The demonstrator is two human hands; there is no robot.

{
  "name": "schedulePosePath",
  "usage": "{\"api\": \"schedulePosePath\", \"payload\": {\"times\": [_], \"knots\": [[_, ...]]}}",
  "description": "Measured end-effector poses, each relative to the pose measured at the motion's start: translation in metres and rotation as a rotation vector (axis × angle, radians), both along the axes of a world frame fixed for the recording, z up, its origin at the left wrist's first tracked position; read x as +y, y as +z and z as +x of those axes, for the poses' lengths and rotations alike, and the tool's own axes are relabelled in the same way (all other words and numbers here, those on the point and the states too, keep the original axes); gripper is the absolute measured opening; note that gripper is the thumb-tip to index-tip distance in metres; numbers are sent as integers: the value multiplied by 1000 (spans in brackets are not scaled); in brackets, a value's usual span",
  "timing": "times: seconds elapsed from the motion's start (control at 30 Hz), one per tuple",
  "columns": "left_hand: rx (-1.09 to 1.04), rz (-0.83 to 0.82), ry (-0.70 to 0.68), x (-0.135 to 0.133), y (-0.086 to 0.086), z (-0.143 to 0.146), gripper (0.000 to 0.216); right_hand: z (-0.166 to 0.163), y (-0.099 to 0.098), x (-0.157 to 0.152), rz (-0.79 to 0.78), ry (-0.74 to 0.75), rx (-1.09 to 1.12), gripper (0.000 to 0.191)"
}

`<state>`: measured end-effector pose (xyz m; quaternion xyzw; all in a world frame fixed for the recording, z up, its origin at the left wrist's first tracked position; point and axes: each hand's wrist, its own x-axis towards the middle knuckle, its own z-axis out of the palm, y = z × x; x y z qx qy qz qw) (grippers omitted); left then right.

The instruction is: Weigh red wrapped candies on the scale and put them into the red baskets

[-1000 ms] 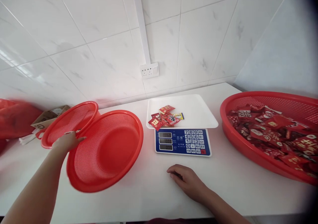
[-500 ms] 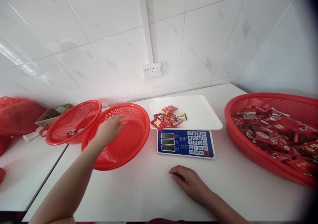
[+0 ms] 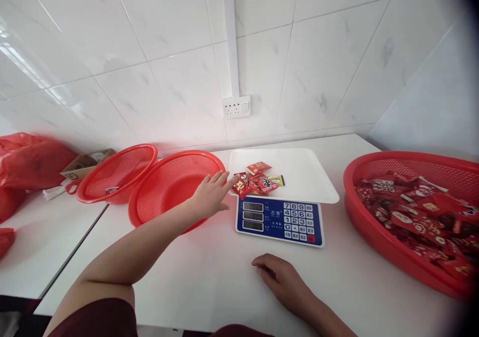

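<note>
My left hand stretches out with fingers spread, fingertips almost at the red snack packets piled on the white tray of the scale. It holds nothing and hovers over the right rim of an empty red mesh basket. Palm down on the white counter, in front of the scale's blue keypad, rests my right hand, fingers loosely curled and holding nothing that I can see.
A second red mesh basket with a few packets stands left of the first. A large red basket full of red packets fills the right. Red bags and a cardboard box lie at far left. A wall socket is behind.
My left hand let go of the near basket, which settled flat beside the other one. The hand then moved right across it toward the packets on the scale. My right hand stayed put.
</note>
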<state>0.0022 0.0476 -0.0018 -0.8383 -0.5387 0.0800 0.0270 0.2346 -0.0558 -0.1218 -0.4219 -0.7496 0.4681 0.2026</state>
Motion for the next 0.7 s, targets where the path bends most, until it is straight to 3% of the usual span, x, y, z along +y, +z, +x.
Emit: {"api": "schedulePosePath", "payload": {"times": [0.27,0.53,0.6,0.7], "knots": [[-18,-186,147,-3,8,-17,99,0,0,-1,-11,14,14,26],[-102,-79,171,-6,6,-4,76,-1,-3,-4,-71,-61,85,25],[-230,16,89,-21,1,4,69,3,-8,-4,-57,-199,171,27],[-598,128,-97,-57,-24,18,64,20,-10,3,96,-624,312,33]]}}
